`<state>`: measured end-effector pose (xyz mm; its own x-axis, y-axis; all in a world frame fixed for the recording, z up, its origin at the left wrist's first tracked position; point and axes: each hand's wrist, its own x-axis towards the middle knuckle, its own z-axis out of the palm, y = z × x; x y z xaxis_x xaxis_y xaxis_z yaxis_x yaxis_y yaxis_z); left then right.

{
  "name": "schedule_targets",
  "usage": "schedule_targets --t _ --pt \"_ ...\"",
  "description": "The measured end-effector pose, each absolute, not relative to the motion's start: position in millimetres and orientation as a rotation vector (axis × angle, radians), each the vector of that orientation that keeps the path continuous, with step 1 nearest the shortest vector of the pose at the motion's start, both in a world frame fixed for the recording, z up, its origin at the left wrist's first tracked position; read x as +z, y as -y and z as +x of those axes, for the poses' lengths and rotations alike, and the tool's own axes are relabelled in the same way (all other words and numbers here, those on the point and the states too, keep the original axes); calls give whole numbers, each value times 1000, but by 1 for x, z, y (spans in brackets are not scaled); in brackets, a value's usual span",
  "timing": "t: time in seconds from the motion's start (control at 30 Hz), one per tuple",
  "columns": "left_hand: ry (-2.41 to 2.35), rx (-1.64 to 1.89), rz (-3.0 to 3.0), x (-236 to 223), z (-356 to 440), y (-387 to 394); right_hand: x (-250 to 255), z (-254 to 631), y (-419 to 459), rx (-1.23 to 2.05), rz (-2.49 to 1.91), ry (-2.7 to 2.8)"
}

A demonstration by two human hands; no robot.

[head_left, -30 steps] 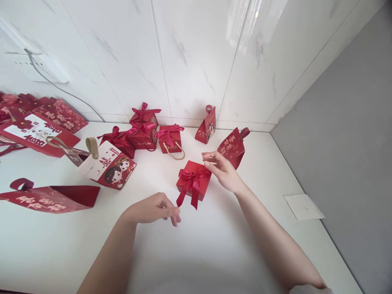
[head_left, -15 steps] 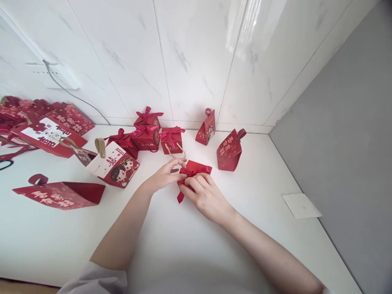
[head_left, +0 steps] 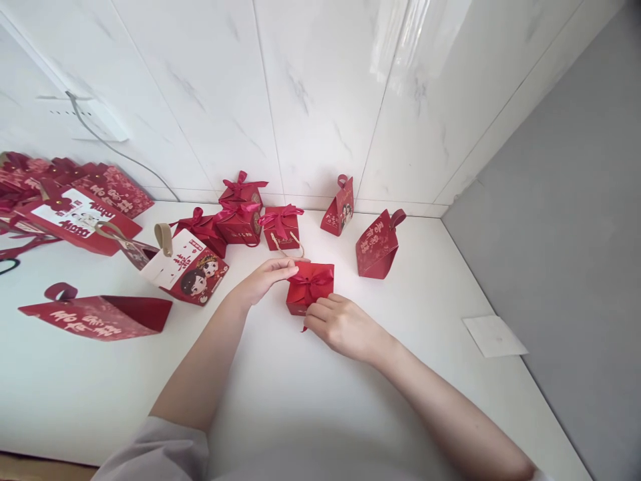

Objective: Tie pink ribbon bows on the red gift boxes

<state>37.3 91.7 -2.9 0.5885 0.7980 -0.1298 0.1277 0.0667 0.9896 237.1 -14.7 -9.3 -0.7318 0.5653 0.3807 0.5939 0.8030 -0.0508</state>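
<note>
While the left hand [head_left: 265, 279] set close-together fingers at the far left corner of a red box [head_left: 298, 292] and the right hand [head_left: 345, 327] curled over its front, hiding part, any grip could not be told. Behind stood a rope-handled box [head_left: 288, 234]; bags [head_left: 373, 250] stood either side. The white table [head_left: 300, 414] met a tiled wall [head_left: 325, 100].

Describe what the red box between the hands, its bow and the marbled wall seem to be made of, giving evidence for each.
Red box: probably card, smooth with a slight sheen; its flat panels meet at crisp edges.
Bow: likely satin ribbon, judging by its shiny, soft loops.
Marbled wall: polished, given bright reflections; perhaps ceramic tile, from its straight seams, though stone could look similar.
</note>
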Motion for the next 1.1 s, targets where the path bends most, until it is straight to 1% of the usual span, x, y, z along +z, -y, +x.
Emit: schedule_targets --t 0.17,0.5,0.57,0.7,0.73,0.77,0.8,0.9,0.97,1.1 --pt "-862 605 1357 -10 36 -97 -6 252 13 98 -947 2590" --pt "-947 608 1479 -14 34 -100 4 273 10 611 -1000 2490" --pt "-950 610 1512 -12 35 -99 9 279 12 804 -994 2468" --pt "-921 568 1563 -5 36 -95 21 290 14 1488 -859 2319" --pt "-907 553 1572 -3 36 -95 23 291 14 1596 -848 2210" --pt "-896 545 1582 -1 37 -94 23 290 13 1630 -873 2083" --pt "-890 545 1595 0 37 -94 22 289 11 1592 -929 1957" --pt "-898 561 1629 3 38 -92 15 283 6 1334 -1176 1727" --pt "-932 568 1646 5 40 -90 10 281 3 1250 -1329 1715" --pt "-1052 583 1767 10 45 -83 8 281 3 1221 -1588 1840"
